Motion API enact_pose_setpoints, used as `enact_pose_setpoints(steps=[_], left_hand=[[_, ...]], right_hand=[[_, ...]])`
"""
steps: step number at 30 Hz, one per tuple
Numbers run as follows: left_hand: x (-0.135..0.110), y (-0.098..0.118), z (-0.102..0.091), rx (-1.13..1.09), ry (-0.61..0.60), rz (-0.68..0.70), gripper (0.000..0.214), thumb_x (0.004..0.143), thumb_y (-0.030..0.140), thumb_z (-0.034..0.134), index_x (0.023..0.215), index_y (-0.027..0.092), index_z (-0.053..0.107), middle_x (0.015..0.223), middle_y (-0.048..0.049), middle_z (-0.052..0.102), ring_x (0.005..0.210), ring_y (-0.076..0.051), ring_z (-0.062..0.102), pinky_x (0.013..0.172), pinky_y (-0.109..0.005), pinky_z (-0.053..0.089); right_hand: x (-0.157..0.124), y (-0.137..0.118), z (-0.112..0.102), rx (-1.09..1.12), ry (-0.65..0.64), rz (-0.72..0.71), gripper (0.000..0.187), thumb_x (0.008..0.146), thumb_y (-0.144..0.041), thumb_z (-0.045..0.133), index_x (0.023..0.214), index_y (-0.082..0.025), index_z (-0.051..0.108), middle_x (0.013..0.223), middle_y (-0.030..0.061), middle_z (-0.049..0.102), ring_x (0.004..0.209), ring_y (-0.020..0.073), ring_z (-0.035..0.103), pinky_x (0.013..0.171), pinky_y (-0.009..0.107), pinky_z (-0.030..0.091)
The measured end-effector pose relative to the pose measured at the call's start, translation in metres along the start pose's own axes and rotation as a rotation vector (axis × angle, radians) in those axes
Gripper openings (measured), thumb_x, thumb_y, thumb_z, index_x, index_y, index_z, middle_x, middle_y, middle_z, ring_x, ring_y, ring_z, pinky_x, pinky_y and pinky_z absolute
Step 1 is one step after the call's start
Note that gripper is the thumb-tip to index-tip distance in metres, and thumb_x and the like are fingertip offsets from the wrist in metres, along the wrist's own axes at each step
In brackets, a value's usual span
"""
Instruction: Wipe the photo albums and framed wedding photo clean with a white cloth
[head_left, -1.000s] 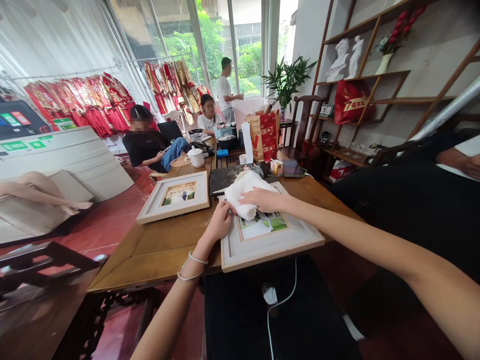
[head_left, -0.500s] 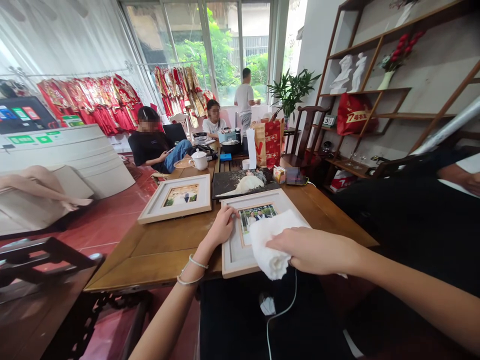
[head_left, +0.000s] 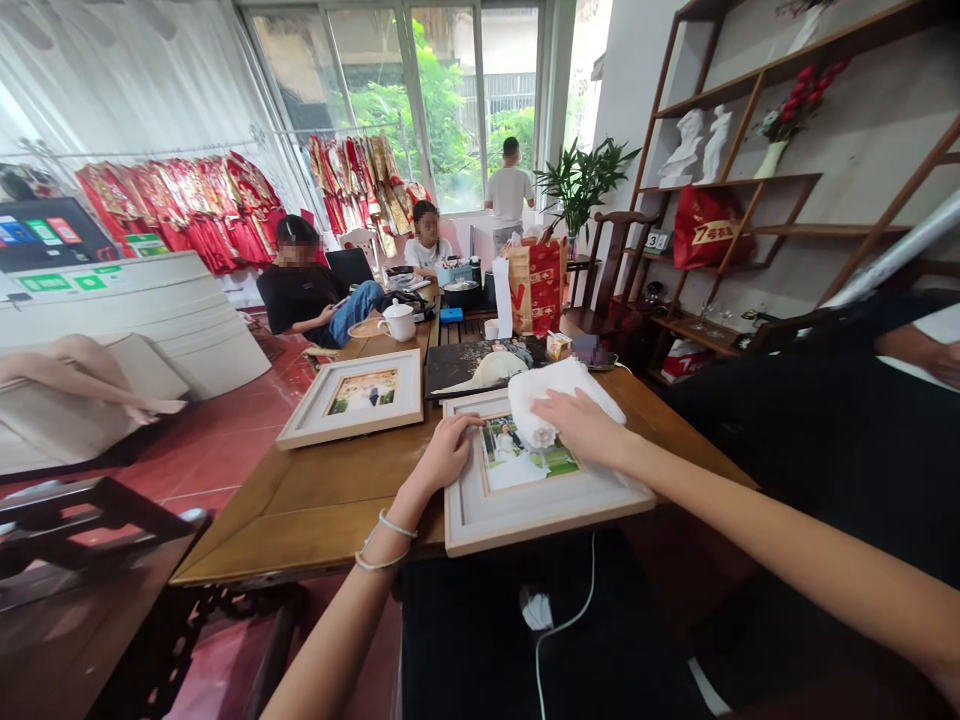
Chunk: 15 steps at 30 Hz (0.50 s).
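A light wooden picture frame with a photo of a couple lies at the near edge of the table. My left hand grips its left side, fingers curled over the border towards the photo. Under my right hand is a folded white cloth, pressed on the frame's upper right part. The cloth hides the top of the photo and that corner. To the left lies a second framed photo. Just behind both is a dark photo panel showing a white gown.
Further back on the wooden table stand a white lidded cup, a red and tan paper bag and a small box. A white cable hangs by my lap. Several people are around the room.
My right hand has moved the cloth away from me, from the frame's near middle to its upper right, uncovering the lower photo. My left hand stays nearly in place.
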<state>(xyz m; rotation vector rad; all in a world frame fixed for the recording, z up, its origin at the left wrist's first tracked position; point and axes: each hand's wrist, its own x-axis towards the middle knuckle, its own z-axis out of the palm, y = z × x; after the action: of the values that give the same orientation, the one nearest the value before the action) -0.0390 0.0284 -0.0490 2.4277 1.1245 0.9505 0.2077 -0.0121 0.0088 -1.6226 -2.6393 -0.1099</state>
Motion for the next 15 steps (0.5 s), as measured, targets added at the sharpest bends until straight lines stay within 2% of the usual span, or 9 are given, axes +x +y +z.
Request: enact_pose_setpoints(steps=[3,7,10,13,15], left_hand=[[0.001,0.000,0.000,0.013,-0.011,-0.001,0.029,0.084,0.006,0.041,0.101,0.017,0.061,0.119,-0.0108,0.062,0.114,-0.023,0.056,0.101,-0.044,0.040],[0.001,0.000,0.001,0.013,-0.005,0.002,0.029,0.083,0.006,0.042,0.100,0.018,0.062,0.118,-0.0099,0.063,0.114,-0.023,0.056,0.101,-0.044,0.040],[0.002,0.000,0.001,0.005,-0.003,0.003,0.029,0.083,0.006,0.042,0.099,0.019,0.063,0.118,-0.0094,0.064,0.113,-0.023,0.056,0.101,-0.045,0.040],[0.002,0.000,0.001,0.006,-0.006,-0.008,0.029,0.083,0.006,0.042,0.099,0.019,0.063,0.118,-0.0097,0.063,0.113,-0.023,0.056,0.101,-0.045,0.040],[0.001,0.000,0.001,0.007,-0.004,-0.008,0.029,0.083,0.006,0.042,0.099,0.019,0.064,0.118,-0.0094,0.063,0.113,-0.023,0.056,0.101,-0.044,0.040]], right_hand=[[0.012,0.015,0.004,-0.054,0.053,0.048,0.059,0.074,0.007,0.035,0.127,-0.015,0.050,0.139,0.0135,0.048,0.131,0.0305,0.037,0.098,0.053,0.035],[0.014,0.016,0.002,-0.091,0.022,0.007,0.052,0.074,0.002,0.043,0.123,-0.013,0.053,0.133,0.0169,0.053,0.127,0.0324,0.040,0.092,0.049,0.039],[0.004,0.005,-0.008,-0.084,-0.024,-0.052,0.047,0.073,-0.001,0.045,0.116,-0.014,0.058,0.122,0.0169,0.060,0.117,0.0318,0.050,0.087,0.044,0.041],[-0.017,-0.012,-0.027,-0.054,-0.107,-0.105,0.038,0.071,-0.006,0.047,0.105,-0.015,0.063,0.100,0.0150,0.069,0.096,0.0303,0.062,0.073,0.037,0.043],[-0.035,-0.025,-0.042,-0.009,-0.175,-0.149,0.031,0.070,-0.010,0.050,0.096,-0.017,0.065,0.090,0.0125,0.070,0.086,0.0294,0.064,0.067,0.034,0.042]])
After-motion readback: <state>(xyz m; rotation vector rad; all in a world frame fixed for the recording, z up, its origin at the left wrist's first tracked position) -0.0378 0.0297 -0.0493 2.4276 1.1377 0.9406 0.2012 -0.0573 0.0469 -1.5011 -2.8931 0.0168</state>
